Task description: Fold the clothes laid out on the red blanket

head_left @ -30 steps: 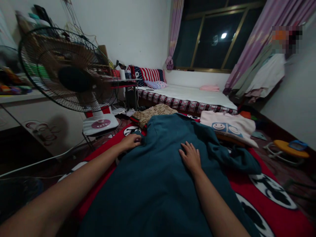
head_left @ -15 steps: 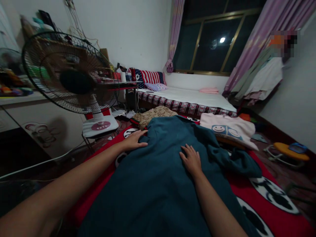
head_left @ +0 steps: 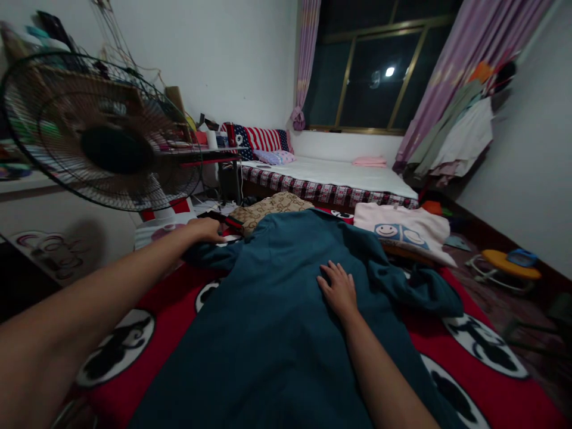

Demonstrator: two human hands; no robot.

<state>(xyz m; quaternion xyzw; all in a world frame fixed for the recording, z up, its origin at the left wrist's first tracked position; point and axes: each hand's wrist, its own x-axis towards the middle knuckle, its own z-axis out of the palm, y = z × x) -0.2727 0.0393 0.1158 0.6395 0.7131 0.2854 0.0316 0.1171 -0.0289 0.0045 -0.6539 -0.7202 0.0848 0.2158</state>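
A dark teal garment (head_left: 277, 322) lies spread over a red blanket with black-and-white round patterns (head_left: 482, 333). My right hand (head_left: 338, 288) rests flat on the middle of the garment, fingers stretched out. My left hand (head_left: 206, 229) reaches far to the left, closed on the end of the garment's left sleeve (head_left: 210, 255), which is stretched out sideways. The garment's right sleeve (head_left: 424, 292) lies bunched on the right.
A large standing fan (head_left: 105, 140) is close on the left. A tan patterned cloth (head_left: 272, 205) and a pink smiley-face shirt (head_left: 402, 229) lie beyond the garment. Behind them are a bed (head_left: 339, 176), a dark window and hanging clothes (head_left: 460, 137). A yellow stool (head_left: 504, 262) stands right.
My left hand has moved left and away from the garment's shoulder, drawing the left sleeve out sideways. My right hand stays flat on the garment. The view has shifted slightly right.
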